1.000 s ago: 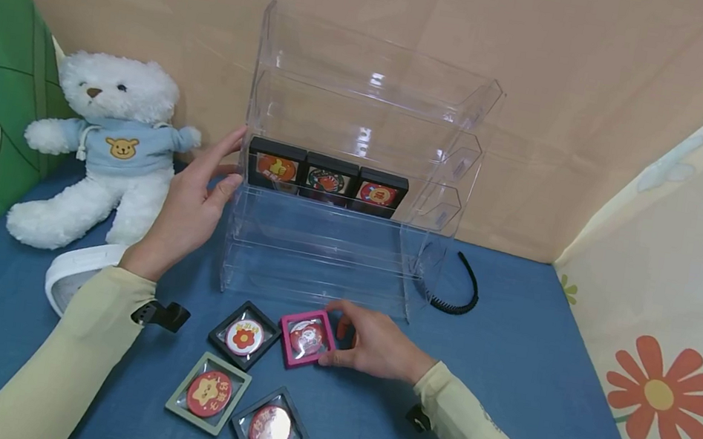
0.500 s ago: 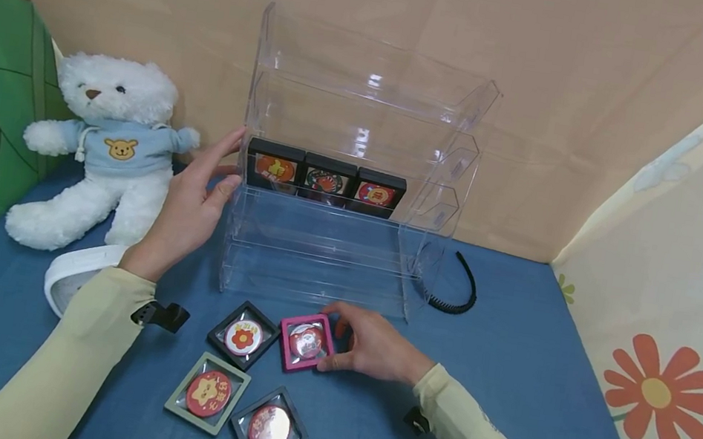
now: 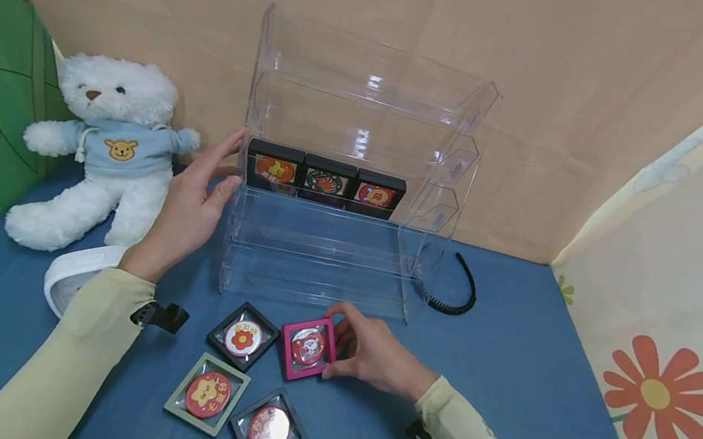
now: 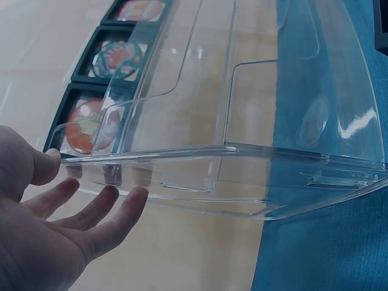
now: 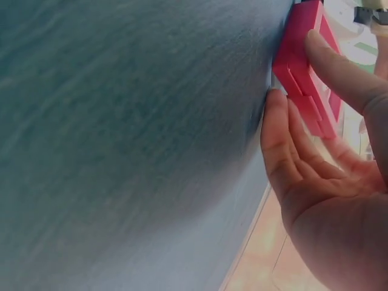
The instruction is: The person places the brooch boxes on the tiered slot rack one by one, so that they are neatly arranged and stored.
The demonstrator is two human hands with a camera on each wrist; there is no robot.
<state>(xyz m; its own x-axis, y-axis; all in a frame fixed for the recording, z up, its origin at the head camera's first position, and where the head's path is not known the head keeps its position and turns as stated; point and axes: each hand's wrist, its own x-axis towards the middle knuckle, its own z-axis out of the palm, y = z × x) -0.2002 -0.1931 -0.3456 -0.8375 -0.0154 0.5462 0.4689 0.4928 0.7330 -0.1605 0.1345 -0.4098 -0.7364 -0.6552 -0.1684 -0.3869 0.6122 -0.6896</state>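
A pink square display frame (image 3: 308, 348) with a round red badge inside is pinched by my right hand (image 3: 376, 352), thumb at its near edge and a finger at its far edge. The frame tilts up off the blue cloth; in the right wrist view its pink side (image 5: 303, 60) shows beside the thumb. My left hand (image 3: 187, 208) touches the left side of a clear tiered display rack (image 3: 322, 234), fingers loosely extended along the panel (image 4: 230, 151) in the left wrist view. Three black framed badges (image 3: 328, 177) stand side by side on a middle tier.
Near the pink frame lie a black frame (image 3: 243, 336), a green frame (image 3: 208, 394) and a grey frame (image 3: 269, 431). A white teddy bear (image 3: 115, 149) sits left, by a white band (image 3: 67, 277). A black coiled band (image 3: 465, 295) lies right of the rack.
My right hand has lifted the right side of the pink frame, tilting it, and shifted it slightly toward me. The left hand stays at the rack's side.
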